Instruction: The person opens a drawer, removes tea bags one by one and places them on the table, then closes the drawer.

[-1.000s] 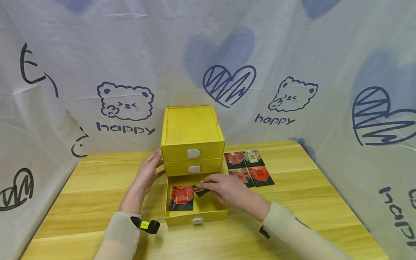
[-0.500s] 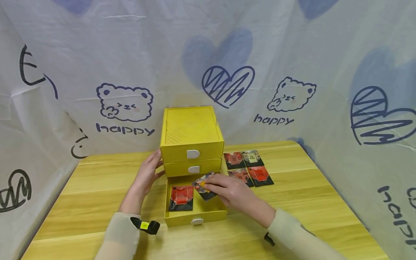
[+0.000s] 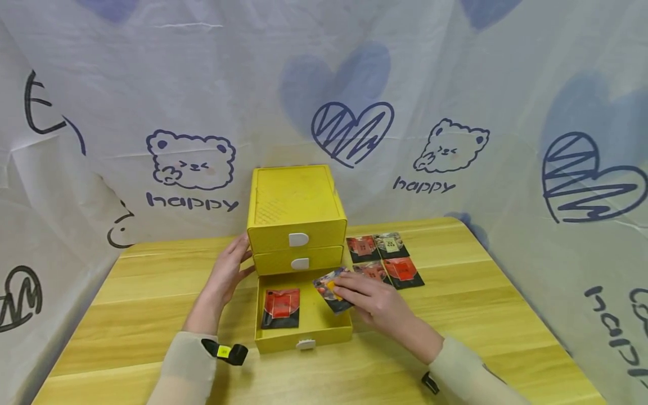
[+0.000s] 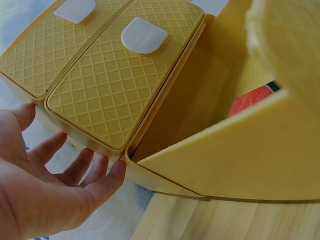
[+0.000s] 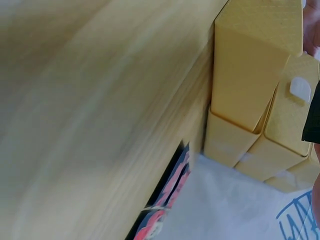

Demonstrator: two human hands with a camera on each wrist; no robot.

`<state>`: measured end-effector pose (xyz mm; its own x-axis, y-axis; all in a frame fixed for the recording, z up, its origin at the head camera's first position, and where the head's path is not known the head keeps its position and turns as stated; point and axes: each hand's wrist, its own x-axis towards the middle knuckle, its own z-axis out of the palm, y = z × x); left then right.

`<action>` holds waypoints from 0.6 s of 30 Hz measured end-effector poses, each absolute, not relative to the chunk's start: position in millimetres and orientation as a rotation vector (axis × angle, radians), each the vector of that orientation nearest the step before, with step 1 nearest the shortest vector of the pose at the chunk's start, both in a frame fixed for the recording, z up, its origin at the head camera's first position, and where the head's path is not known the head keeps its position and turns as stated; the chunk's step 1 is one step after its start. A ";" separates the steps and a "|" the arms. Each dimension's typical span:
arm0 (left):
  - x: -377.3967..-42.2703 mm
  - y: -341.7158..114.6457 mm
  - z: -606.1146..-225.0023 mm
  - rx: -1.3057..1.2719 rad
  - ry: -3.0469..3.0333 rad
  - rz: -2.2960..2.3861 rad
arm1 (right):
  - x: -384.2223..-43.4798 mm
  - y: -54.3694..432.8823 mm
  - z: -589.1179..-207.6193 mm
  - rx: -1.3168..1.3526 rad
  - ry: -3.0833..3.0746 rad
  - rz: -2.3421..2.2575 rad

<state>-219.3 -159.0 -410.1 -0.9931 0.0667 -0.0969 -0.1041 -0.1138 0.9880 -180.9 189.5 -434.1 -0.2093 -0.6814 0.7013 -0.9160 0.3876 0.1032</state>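
Note:
A small yellow drawer cabinet (image 3: pixel 296 197) stands on the table, its bottom drawer (image 3: pixel 275 342) pulled out. Against its left side rest the spread fingertips of my left hand (image 3: pixel 226 275), loosely bent in the left wrist view. My right hand (image 3: pixel 379 301) pinches a flat sachet (image 3: pixel 325 284) with a dark lower part and a colourful print, tilted above the drawer's right half. A red and black sachet (image 3: pixel 280 309) lies in the drawer's left half. In the right wrist view only a dark corner of the held sachet (image 5: pixel 312 120) shows.
Several similar sachets (image 3: pixel 403 271) lie in a two-by-two block on the wooden table (image 3: pixel 481 315), right of the cabinet. The two upper drawers (image 3: pixel 275 239) are closed, with white tabs. A printed white cloth (image 3: pixel 278 84) hangs behind.
My right hand has lifted the pinched sachet from the drawer's middle and carried it right, so more of its front shows. The left hand stays at the cabinet's side.

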 end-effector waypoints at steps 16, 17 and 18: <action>-219.6 -159.9 -411.3 -0.046 2.016 2.256 | -173.8 230.3 -447.1 1.197 -2.070 0.434; -219.8 -159.9 -411.2 -0.045 2.015 2.259 | -173.9 232.7 -448.0 1.189 -2.064 0.436; -219.8 -159.9 -411.1 -0.045 2.014 2.260 | -173.8 235.0 -448.9 1.180 -2.061 0.434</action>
